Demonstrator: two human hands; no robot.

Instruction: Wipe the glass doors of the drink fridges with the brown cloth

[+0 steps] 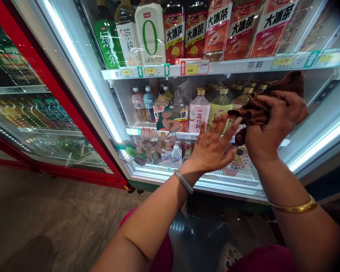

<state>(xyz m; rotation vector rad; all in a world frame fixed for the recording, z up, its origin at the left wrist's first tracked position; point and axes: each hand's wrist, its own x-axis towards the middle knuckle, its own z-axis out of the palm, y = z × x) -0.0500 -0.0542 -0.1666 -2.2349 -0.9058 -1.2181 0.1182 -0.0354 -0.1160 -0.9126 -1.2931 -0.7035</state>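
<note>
My right hand (272,128) grips a crumpled dark brown cloth (260,107), raised in front of the glass door of a lit drinks fridge. To its left, my left hand (215,145) is stretched out with its fingers spread and nothing in it; whether it touches the glass I cannot tell. Behind the fingers stand a pink bottle (199,109) and a yellow-green bottle (221,102) on the middle shelf. A flower decal (154,141) in pink and green lies on the glass left of my left hand.
Large tea bottles (174,32) line the upper shelf above a price rail (229,67). Small bottles (176,155) stand on the bottom rack. A red-framed fridge (73,102) adjoins on the left. Below is the grey floor (82,219), with a shoe (229,257) at the bottom.
</note>
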